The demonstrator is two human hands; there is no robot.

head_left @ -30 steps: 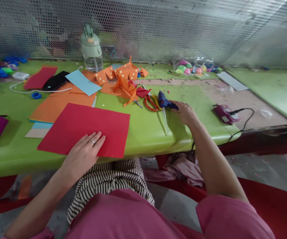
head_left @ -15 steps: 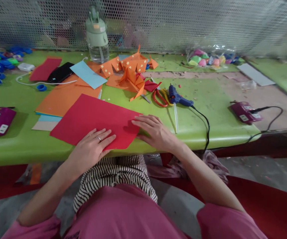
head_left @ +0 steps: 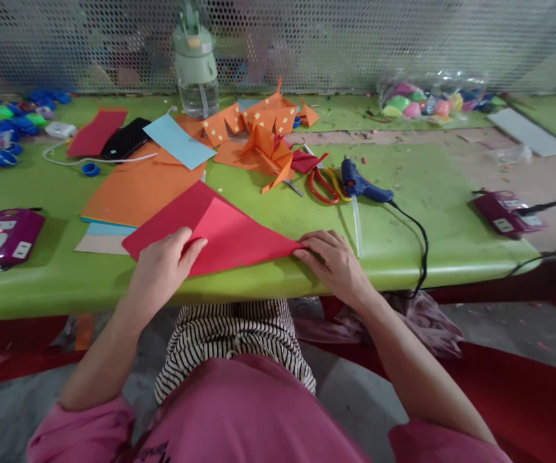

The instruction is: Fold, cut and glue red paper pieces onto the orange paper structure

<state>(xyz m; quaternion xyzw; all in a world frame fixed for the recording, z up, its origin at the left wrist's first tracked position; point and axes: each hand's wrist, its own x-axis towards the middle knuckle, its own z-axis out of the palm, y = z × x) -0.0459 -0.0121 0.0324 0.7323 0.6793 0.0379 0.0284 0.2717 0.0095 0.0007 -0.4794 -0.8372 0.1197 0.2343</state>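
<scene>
A sheet of red paper (head_left: 239,238) lies near the front edge of the green table, with one part folded over into a pointed flap. My right hand (head_left: 334,262) pinches its sharp right corner between thumb and fingers. On the left side of the sheet, my left hand (head_left: 162,269) grips the lower edge, thumb on top of the flap and the fingers curled partly out of sight. Just behind the sheet, orange paper (head_left: 137,193) lies stacked over blue and pale sheets.
Orange folded paper shapes (head_left: 265,154), red-handled scissors (head_left: 323,186) and a blue glue gun (head_left: 362,185) lie behind the sheet. A water bottle (head_left: 195,71) stands at the back. Purple power sockets sit left (head_left: 10,238) and right (head_left: 506,215). The glue gun's cord (head_left: 422,247) hangs over the front edge.
The red sheet has gone from lying flat to having a side folded over. My right hand has shifted right and now pinches a corner; my left hand's flat fingers have curled around the edge.
</scene>
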